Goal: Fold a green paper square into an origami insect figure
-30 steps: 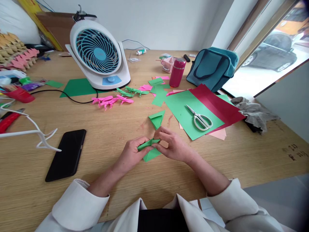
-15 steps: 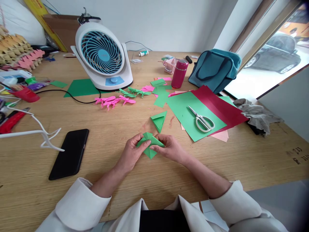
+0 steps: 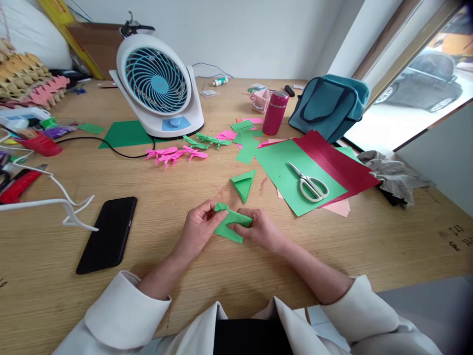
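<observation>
Bare wood-grain table (image 3: 192, 276) lies open around both hands, the near edge close below the wrists. The folded green paper (image 3: 232, 226), thin and sharply creased, sits low over the tabletop between them: left hand (image 3: 197, 230) pinches its left corner, right hand (image 3: 258, 229) fingers clamp its right edge. A green paper triangle (image 3: 244, 183) lies just beyond.

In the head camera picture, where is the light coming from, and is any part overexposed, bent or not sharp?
Head view: daylight enters from the window at the right, and the ground outside is washed out to white. The wide lens bows the table edge and leans the fan. The hands and the green folded paper are evenly lit and sharp; the top right corner darkens and blurs.
</observation>
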`<state>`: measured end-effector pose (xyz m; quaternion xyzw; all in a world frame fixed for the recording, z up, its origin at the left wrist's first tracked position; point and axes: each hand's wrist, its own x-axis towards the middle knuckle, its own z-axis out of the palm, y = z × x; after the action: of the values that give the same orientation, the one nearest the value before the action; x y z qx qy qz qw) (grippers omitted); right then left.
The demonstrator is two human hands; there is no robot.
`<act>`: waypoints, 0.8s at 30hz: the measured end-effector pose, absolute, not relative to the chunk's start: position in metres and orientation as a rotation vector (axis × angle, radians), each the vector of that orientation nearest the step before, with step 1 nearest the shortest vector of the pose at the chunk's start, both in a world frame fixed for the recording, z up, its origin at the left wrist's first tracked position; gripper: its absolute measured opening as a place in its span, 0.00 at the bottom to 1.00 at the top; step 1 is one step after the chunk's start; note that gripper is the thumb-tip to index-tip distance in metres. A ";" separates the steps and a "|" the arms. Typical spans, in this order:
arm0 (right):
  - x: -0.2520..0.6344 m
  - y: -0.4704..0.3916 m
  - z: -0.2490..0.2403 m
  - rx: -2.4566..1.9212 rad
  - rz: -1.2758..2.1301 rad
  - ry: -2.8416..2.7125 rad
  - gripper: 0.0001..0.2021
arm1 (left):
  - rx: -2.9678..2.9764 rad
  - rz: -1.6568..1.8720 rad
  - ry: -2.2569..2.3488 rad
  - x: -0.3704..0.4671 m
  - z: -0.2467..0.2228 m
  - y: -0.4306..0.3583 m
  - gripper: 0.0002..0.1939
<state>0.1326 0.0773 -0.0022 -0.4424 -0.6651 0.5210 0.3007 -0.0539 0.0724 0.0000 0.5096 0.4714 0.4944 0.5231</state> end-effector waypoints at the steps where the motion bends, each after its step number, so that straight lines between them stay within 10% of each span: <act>1: 0.133 0.078 -0.004 -1.161 1.395 -1.751 0.14 | 1.218 1.193 1.127 -0.056 0.000 0.074 0.16; 24: 0.185 0.076 -0.001 -0.841 -0.106 -2.460 0.08 | 2.806 0.944 0.963 -0.069 0.008 0.079 0.08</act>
<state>0.1850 0.0759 -0.0007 -0.3114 -0.9112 -0.0394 0.2668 -0.0694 0.0786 0.0084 0.9012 0.3092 0.3033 0.0140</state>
